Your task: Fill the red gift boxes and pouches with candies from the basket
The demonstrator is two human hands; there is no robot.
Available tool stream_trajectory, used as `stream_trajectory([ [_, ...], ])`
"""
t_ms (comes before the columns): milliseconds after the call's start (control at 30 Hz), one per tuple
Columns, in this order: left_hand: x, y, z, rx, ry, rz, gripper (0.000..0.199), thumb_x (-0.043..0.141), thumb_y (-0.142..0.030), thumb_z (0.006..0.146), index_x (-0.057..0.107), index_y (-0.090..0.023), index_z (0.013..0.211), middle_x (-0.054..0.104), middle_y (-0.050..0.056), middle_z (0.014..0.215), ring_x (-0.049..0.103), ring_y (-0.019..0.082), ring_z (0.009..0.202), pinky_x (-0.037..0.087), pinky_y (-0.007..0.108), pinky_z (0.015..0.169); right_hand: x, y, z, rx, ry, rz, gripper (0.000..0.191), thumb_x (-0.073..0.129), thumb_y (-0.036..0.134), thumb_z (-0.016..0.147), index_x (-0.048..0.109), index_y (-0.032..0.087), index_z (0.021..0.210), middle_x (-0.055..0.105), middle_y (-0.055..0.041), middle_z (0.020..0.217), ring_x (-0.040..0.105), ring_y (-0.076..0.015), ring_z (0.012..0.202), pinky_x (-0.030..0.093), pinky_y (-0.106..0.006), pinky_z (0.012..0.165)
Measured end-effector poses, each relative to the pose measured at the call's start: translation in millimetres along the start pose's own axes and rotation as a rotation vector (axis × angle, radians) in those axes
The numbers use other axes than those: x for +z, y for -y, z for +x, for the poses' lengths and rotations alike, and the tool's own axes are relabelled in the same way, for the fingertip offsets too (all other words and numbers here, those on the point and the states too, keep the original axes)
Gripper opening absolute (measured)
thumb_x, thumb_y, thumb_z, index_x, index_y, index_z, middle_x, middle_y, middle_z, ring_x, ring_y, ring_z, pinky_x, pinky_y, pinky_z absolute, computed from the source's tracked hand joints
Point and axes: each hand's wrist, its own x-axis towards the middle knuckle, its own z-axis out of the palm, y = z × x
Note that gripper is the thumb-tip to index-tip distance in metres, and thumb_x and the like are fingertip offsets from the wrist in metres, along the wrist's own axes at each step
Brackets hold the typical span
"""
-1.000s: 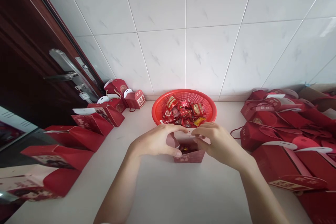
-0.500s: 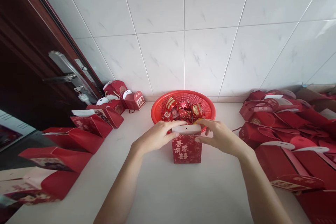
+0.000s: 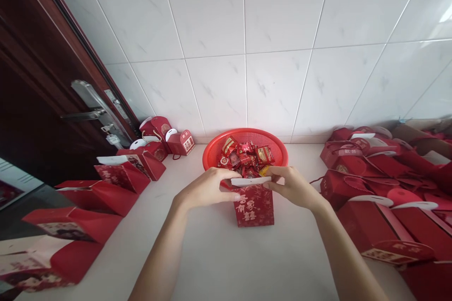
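Observation:
A red paper gift box [image 3: 254, 207] with pale Chinese lettering stands on the white table, its white top edge turned towards me. My left hand [image 3: 208, 190] grips its upper left side, thumb on the front and fingers behind. At the upper right edge, my right hand [image 3: 291, 188] pinches the box between thumb and fingers. Right behind it sits a red plastic basket [image 3: 212, 150] with wrapped candies [image 3: 247, 155] inside. The fingertips behind the box are partly hidden.
Red gift boxes [image 3: 109, 197] stand in a row along the left side, with smaller ones [image 3: 181, 142] by the wall. A pile of red boxes [image 3: 374, 225] covers the right side. A dark door [image 3: 42, 80] with a handle is at the left.
Both hands have closed in on the box's top. Its pale top flap now shows as a narrower strip, and the box leans slightly. The camera view has tilted up a little.

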Motion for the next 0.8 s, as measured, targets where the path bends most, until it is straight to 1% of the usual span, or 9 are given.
stream_trajectory([
  [67, -1.8, -1.2, 0.4, 0.047, -0.038, 0.037, 0.024, 0.071, -0.038, 0.083, 0.074, -0.02, 0.097, 0.074, 0.004, 0.096, 0.066, 0.022, 0.085, 0.049, 0.029, 0.074, -2.6, 0.6, -0.5, -0.033, -0.02, 0.072, 0.013, 0.057, 0.025, 0.088, 0.061, 0.019, 0.078, 0.063, -0.0002, 0.073, 0.055, -0.0153, 0.07, 0.045, -0.028, 0.067],
  [133, -1.7, -2.3, 1.2, 0.074, -0.094, 0.012, 0.019, 0.067, -0.036, 0.086, 0.073, -0.018, 0.09, 0.072, 0.004, 0.092, 0.065, 0.021, 0.084, 0.048, 0.029, 0.074, -5.6, 1.3, -1.2, -0.055, -0.055, 0.138, 0.017, 0.06, 0.03, 0.089, 0.06, 0.019, 0.076, 0.062, 0.0001, 0.072, 0.053, -0.0149, 0.069, 0.044, -0.028, 0.067],
  [200, -0.4, -3.3, 2.0, 0.08, -0.133, -0.098, 0.02, 0.063, -0.035, 0.09, 0.073, -0.018, 0.093, 0.073, 0.003, 0.09, 0.065, 0.02, 0.083, 0.049, 0.028, 0.076, -8.1, 2.2, -2.0, -0.065, -0.108, 0.193, 0.024, 0.062, 0.035, 0.089, 0.058, 0.019, 0.072, 0.058, 0.0012, 0.069, 0.051, -0.0143, 0.068, 0.042, -0.027, 0.065],
  [300, 2.6, -4.2, 3.2, 0.098, -0.173, -0.294, 0.023, 0.063, -0.036, 0.092, 0.072, -0.019, 0.105, 0.074, 0.003, 0.097, 0.067, 0.019, 0.089, 0.051, 0.028, 0.082, -9.5, 4.6, -3.4, -0.059, -0.198, 0.287, 0.031, 0.067, 0.042, 0.087, 0.054, 0.019, 0.069, 0.053, 0.0026, 0.066, 0.048, -0.0135, 0.065, 0.039, -0.027, 0.063],
  [433, 7.4, -3.7, 4.9, 0.111, -0.281, -0.377, 0.028, 0.065, -0.04, 0.092, 0.074, -0.018, 0.107, 0.074, 0.004, 0.101, 0.067, 0.02, 0.093, 0.053, 0.028, 0.084, -8.6, 10.0, -5.2, -0.031, -0.264, 0.42, 0.036, 0.07, 0.05, 0.085, 0.056, 0.019, 0.072, 0.052, 0.0027, 0.065, 0.048, -0.0135, 0.063, 0.038, -0.027, 0.061],
  [567, 11.4, -5.3, 4.1, 0.106, -0.405, -0.398, 0.032, 0.068, -0.042, 0.089, 0.075, -0.017, 0.107, 0.076, 0.005, 0.095, 0.069, 0.02, 0.087, 0.055, 0.028, 0.08, -8.2, 14.6, -6.7, -0.021, -0.294, 0.413, 0.038, 0.069, 0.053, 0.086, 0.059, 0.019, 0.075, 0.054, 0.0016, 0.065, 0.05, -0.0141, 0.063, 0.039, -0.027, 0.061],
  [667, 14.0, -8.5, 1.8, 0.112, -0.511, -0.398, 0.031, 0.07, -0.042, 0.088, 0.076, -0.019, 0.108, 0.077, 0.004, 0.09, 0.069, 0.019, 0.082, 0.057, 0.029, 0.078, -7.6, 16.1, -6.7, -0.051, -0.275, 0.4, 0.035, 0.066, 0.052, 0.089, 0.063, 0.018, 0.082, 0.059, -0.0005, 0.07, 0.053, -0.0151, 0.067, 0.042, -0.027, 0.063],
  [733, 15.6, -10.5, 0.2, 0.114, -0.566, -0.391, 0.03, 0.069, -0.042, 0.089, 0.076, -0.02, 0.108, 0.077, 0.004, 0.09, 0.07, 0.019, 0.082, 0.057, 0.03, 0.079, -6.3, 16.4, -6.3, -0.076, -0.246, 0.422, 0.034, 0.066, 0.052, 0.09, 0.065, 0.018, 0.086, 0.063, -0.002, 0.076, 0.055, -0.0156, 0.07, 0.045, -0.027, 0.066],
  [800, 16.8, -11.8, -1.0, 0.102, -0.602, -0.383, 0.029, 0.068, -0.043, 0.089, 0.076, -0.021, 0.108, 0.078, 0.005, 0.096, 0.071, 0.02, 0.086, 0.058, 0.031, 0.08, -4.2, 16.4, -5.8, -0.078, -0.228, 0.455, 0.036, 0.067, 0.054, 0.088, 0.065, 0.018, 0.084, 0.064, -0.0029, 0.079, 0.057, -0.0167, 0.072, 0.048, -0.028, 0.067],
])
